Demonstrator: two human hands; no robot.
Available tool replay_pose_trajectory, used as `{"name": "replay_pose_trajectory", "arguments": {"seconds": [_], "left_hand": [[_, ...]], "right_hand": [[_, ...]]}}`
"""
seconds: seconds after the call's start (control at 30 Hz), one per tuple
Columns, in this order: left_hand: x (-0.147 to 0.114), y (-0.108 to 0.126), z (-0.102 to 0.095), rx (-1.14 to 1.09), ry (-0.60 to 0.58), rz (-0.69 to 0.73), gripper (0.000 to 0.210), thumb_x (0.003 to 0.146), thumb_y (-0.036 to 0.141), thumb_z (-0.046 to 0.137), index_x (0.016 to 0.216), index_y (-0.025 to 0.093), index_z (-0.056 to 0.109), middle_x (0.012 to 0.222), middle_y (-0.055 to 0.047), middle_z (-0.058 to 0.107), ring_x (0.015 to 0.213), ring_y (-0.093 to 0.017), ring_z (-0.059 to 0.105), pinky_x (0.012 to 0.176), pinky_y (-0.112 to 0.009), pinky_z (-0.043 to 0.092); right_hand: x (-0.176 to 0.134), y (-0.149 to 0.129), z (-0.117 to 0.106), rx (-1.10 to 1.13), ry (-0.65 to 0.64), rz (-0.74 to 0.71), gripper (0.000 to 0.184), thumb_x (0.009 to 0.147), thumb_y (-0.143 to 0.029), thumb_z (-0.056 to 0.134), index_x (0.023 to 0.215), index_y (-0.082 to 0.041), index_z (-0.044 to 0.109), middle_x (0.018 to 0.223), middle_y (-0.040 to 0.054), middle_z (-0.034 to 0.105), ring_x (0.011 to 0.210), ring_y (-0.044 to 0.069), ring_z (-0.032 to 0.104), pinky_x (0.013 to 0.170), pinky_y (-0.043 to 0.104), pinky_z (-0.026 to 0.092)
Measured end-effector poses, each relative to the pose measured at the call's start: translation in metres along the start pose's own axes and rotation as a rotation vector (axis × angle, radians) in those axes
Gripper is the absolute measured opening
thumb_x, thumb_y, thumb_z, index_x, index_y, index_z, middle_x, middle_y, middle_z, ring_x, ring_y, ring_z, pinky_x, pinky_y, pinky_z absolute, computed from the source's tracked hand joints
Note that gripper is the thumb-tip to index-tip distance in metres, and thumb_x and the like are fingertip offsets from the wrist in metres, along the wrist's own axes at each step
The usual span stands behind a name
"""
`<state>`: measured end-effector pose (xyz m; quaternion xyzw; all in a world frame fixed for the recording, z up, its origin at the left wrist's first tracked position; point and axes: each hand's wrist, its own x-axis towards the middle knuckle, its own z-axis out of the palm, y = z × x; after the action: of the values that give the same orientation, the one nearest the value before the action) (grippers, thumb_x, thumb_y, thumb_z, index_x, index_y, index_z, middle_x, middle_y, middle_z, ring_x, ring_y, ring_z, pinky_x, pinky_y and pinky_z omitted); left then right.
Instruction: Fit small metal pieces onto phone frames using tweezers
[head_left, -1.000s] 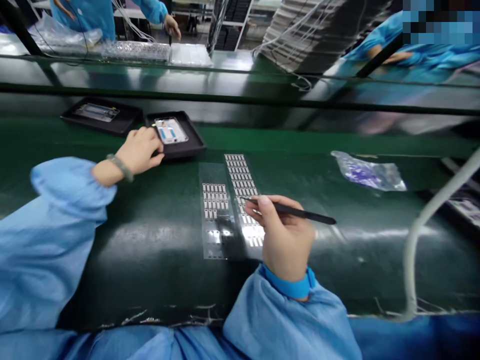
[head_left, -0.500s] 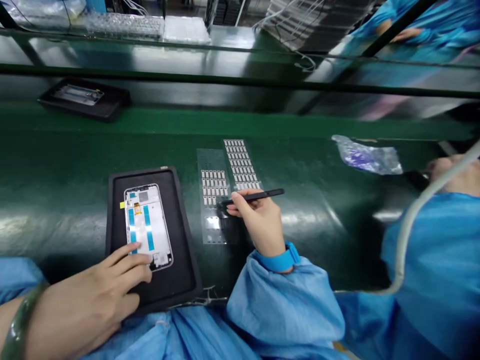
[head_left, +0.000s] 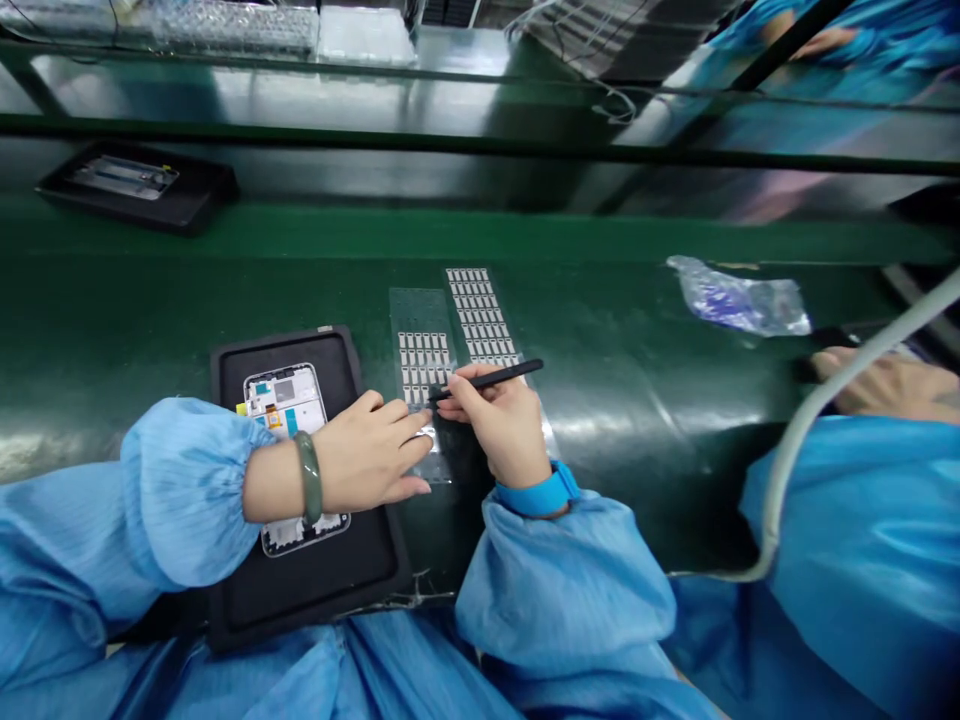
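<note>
My left hand (head_left: 371,450) reaches across the phone with fingers stretched out, its fingertips on the lower part of a clear sheet of small pale stickers (head_left: 424,357). In my right hand (head_left: 506,425) is a pair of slim black tweezers (head_left: 517,371), tip pointing left at the sheet's lowest row of stickers. A second, fuller sticker sheet (head_left: 478,310) lies just behind, partly covered by my right hand. The opened phone body (head_left: 283,388), with blue strips, rests in a black tray (head_left: 367,575); my left wrist and sleeve hide much of it.
Another black tray (head_left: 195,205) holding a phone part sits at the back left. A crumpled plastic bag (head_left: 742,297) lies to the right. A pale cable (head_left: 791,440) curves in front of a co-worker's blue sleeve (head_left: 862,520). A dark rail (head_left: 480,148) crosses the back.
My left hand has moved right, off the phone body and onto the sticker sheet. My right hand with the tweezers has shifted slightly left and up.
</note>
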<state>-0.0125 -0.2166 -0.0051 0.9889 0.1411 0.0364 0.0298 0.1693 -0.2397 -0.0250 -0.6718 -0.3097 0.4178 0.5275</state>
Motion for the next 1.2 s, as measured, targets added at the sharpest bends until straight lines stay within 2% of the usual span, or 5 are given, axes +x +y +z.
{"name": "replay_pose_trajectory", "arguments": {"seconds": [0.33,0.5,0.67,0.93,1.2], "left_hand": [[-0.007,-0.002,-0.006,-0.125,0.095,0.032,0.042,0.094,0.047,0.054,0.119,0.014,0.058,0.136,-0.011,0.056,0.119,-0.028,0.052,0.094,-0.044,0.042],[-0.062,-0.033,-0.04,-0.051,0.108,-0.181,0.046,0.09,0.044,0.061,0.117,0.006,0.055,0.136,-0.021,0.052,0.125,-0.035,0.048,0.104,-0.051,0.04],[-0.123,-0.07,-0.031,-0.236,0.129,-0.355,0.041,0.096,0.043,0.051,0.119,0.009,0.047,0.133,-0.023,0.05,0.127,-0.031,0.048,0.101,-0.049,0.047],[-0.129,-0.034,-0.011,-0.361,0.238,-0.331,0.028,0.096,0.035,0.052,0.115,0.014,0.048,0.131,-0.018,0.053,0.126,-0.028,0.05,0.107,-0.053,0.043],[-0.127,-0.028,-0.013,-0.308,0.331,-0.461,0.023,0.095,0.028,0.053,0.114,0.016,0.057,0.129,-0.014,0.058,0.126,-0.027,0.051,0.114,-0.055,0.032]], "right_hand": [[-0.001,-0.022,-0.017,0.267,-0.106,0.126,0.039,0.053,-0.037,0.084,0.08,-0.02,0.061,0.059,-0.0048,0.066,0.042,0.007,0.059,0.043,0.017,0.053],[-0.009,-0.029,-0.007,0.315,-0.178,0.124,0.039,0.055,-0.04,0.085,0.08,-0.022,0.061,0.066,-0.0051,0.07,0.048,0.006,0.061,0.048,0.015,0.055],[-0.018,-0.043,0.023,0.296,-0.313,0.122,0.034,0.062,-0.042,0.083,0.079,-0.021,0.063,0.075,-0.0018,0.073,0.06,0.009,0.068,0.057,0.018,0.059],[-0.035,-0.038,0.09,0.202,-0.342,0.045,0.032,0.069,-0.041,0.078,0.085,-0.019,0.062,0.077,-0.0003,0.074,0.064,0.014,0.072,0.061,0.026,0.063],[-0.049,-0.027,0.094,-0.001,-0.28,-0.08,0.025,0.074,-0.038,0.076,0.08,-0.019,0.061,0.069,0.0002,0.072,0.061,0.017,0.072,0.059,0.029,0.063]]}}
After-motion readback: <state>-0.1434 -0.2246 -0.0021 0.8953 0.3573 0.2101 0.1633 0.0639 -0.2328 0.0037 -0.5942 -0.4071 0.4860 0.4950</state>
